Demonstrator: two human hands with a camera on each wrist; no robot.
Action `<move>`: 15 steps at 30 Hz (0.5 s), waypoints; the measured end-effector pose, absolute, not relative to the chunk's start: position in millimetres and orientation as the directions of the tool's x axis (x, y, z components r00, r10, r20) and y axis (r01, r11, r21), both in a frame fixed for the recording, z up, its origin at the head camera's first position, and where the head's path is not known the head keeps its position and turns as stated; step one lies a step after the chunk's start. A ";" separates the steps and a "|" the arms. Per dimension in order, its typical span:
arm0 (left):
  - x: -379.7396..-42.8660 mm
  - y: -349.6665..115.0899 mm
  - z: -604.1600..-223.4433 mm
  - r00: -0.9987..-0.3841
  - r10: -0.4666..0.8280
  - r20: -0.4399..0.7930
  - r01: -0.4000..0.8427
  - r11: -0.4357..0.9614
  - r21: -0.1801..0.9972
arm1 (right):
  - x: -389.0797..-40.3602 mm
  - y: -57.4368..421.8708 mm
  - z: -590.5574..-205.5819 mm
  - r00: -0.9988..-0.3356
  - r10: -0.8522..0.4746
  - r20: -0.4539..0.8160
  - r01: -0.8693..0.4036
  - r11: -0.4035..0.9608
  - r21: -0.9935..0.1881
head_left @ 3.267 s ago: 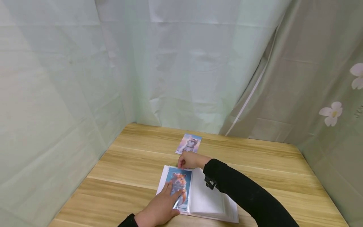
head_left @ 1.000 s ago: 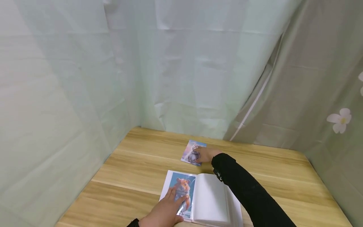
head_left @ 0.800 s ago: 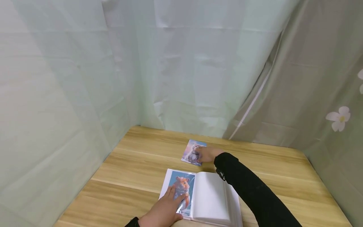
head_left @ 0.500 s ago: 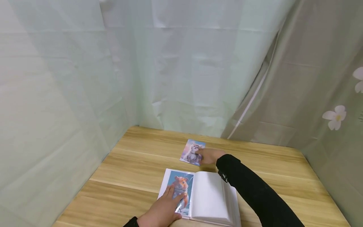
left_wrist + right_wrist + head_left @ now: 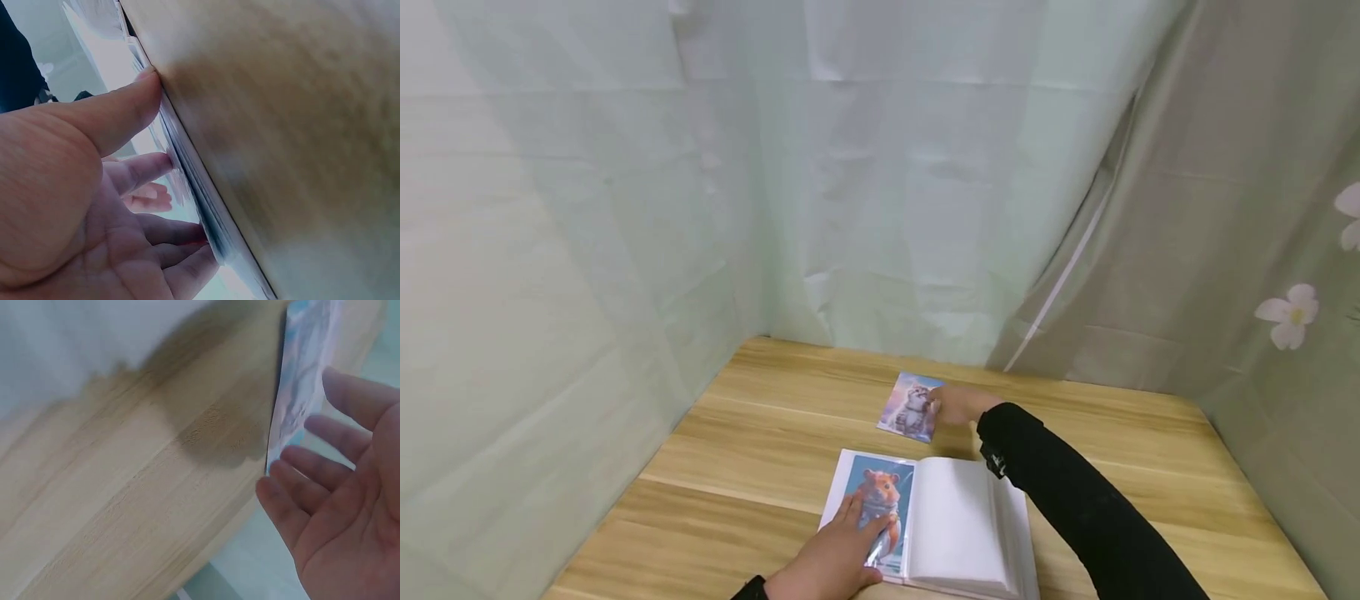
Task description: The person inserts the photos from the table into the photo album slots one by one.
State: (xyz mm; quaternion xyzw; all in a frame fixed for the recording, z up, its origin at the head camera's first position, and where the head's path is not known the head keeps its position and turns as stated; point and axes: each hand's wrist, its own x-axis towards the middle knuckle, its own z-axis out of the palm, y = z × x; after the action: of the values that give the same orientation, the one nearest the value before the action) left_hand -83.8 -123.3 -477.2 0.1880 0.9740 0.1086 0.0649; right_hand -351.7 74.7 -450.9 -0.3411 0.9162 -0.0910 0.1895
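An opened photo album [image 5: 955,525] with white pages lies near the front of the table. A picture of an orange hamster [image 5: 881,492] sits under glossy clear film on its left page. My left hand [image 5: 835,550] rests on that page with fingers spread, covering the picture's lower left. The left wrist view has its thumb [image 5: 128,109] along the album's edge. Farther back lies a kitten picture card [image 5: 910,408], flat on the table. At its right edge is my right hand [image 5: 962,406], fingers loosely bent in the right wrist view, where the card [image 5: 305,369] is not pinched.
The wooden table [image 5: 737,442] extends to both sides of the album. Pale fabric [image 5: 880,208] hangs behind and to the left. A flowered curtain [image 5: 1195,250] hangs at the right.
From the album's top edge, my right hand has moved back to the kitten card, then drawn right from its face to its right edge. The left hand has stayed on the album.
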 end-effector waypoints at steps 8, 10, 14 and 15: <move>-82.4 -119.6 -479.1 -0.927 0.366 -0.084 0.340 0.913 0.225 | -353.6 66.5 -445.9 -0.797 -0.575 -0.184 -0.500 0.800 -0.331; -82.5 -118.7 -478.2 -0.928 0.359 -0.099 0.326 0.912 0.249 | -356.2 65.5 -448.5 -0.821 -0.538 -0.193 -0.463 0.823 -0.328; -83.1 -118.6 -476.8 -0.929 0.349 -0.122 0.305 0.910 0.282 | -362.2 63.1 -454.9 -0.840 -0.501 -0.208 -0.416 0.841 -0.347; -83.2 -118.7 -476.1 -0.929 0.348 -0.124 0.302 0.909 0.286 | -363.5 62.9 -456.2 -0.840 -0.504 -0.203 -0.412 0.834 -0.368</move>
State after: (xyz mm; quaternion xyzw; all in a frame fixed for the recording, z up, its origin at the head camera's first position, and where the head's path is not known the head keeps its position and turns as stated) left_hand -83.2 -118.7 -476.1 0.1669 0.9732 0.1322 0.0864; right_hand -363.5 62.9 -456.2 -0.2419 0.9462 -0.1566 0.1471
